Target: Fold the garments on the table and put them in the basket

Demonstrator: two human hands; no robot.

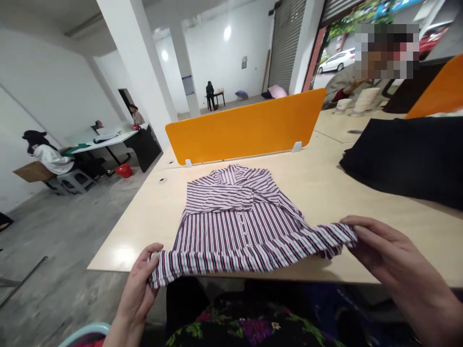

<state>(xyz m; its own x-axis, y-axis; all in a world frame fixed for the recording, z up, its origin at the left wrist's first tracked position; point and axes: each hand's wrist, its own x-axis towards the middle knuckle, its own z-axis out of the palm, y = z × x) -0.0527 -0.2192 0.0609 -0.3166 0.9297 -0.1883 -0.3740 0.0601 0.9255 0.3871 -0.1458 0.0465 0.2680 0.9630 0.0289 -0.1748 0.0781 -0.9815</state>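
Observation:
A purple, white and dark striped shirt (235, 212) lies partly folded on the light wooden table (318, 183), collar toward the orange divider, a row of small buttons facing up. My left hand (139, 286) pinches the shirt's near left corner at the table's front edge. My right hand (394, 260) grips the near right corner, lifted slightly off the tabletop. The hem is stretched between both hands.
An orange divider panel (249, 127) stands behind the shirt. A black garment (408, 156) lies on the table at right. A person sits beyond the divider at far right with stacked cups (365, 100). Other people work at tables (104, 142) on the left.

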